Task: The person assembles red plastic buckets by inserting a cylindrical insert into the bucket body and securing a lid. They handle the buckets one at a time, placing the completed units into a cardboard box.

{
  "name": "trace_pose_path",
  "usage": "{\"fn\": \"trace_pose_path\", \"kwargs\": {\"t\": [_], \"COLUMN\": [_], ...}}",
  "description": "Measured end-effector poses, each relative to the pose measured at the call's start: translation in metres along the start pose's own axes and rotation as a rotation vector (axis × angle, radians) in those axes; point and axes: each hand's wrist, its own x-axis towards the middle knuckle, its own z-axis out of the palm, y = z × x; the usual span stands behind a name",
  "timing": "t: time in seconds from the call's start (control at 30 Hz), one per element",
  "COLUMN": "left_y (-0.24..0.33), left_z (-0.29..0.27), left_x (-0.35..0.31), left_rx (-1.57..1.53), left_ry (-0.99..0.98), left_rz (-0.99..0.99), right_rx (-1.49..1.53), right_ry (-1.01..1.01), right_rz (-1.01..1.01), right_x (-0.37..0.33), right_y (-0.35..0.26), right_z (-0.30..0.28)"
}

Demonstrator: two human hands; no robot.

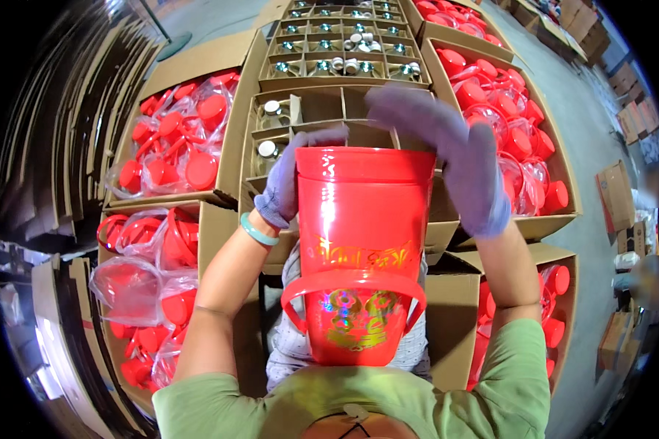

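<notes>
A shiny red plastic bucket with gold, shimmering printed figures lies in front of my body. Its wide end points away from me and its narrow end toward my shirt. The red carrying handle loops across its lower wall. My left hand, in a purple-grey glove, clasps the left side of the wide end, with its fingers bent over the far rim. On the other side my gloved right hand is raised by the right rim corner. Its fingers are stretched out and slightly blurred, and nothing shows in them.
Ahead stands a divided carton with capped glass bottles. Open cartons of red plastic parts flank me: a left carton, a nearer left carton and a right carton. Flattened cardboard is stacked at far left.
</notes>
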Motion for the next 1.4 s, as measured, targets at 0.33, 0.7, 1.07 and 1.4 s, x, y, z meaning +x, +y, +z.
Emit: {"fn": "trace_pose_path", "kwargs": {"t": [0.33,0.7,1.07,1.4], "left_y": [0.041,0.048,0.051,0.038], "left_z": [0.015,0.044,0.027,0.095], "left_x": [0.004,-0.001,0.012,-0.008], "left_rx": [0.123,0.296,0.354,0.685], "left_ry": [0.095,-0.082,-0.209,0.002], "left_rz": [-0.085,0.179,0.117,0.631], "right_rx": [0.081,0.547,0.105,-0.309], "right_ry": [0.081,0.045,-0.22,-0.81], "right_rz": [0.05,0.47,0.383,0.459], "right_x": [-0.007,-0.019,0.0,0.051], "right_y": [0.031,0.068,0.037,-0.018], "right_z": [-0.014,-0.02,-0.031,-0.046]}}
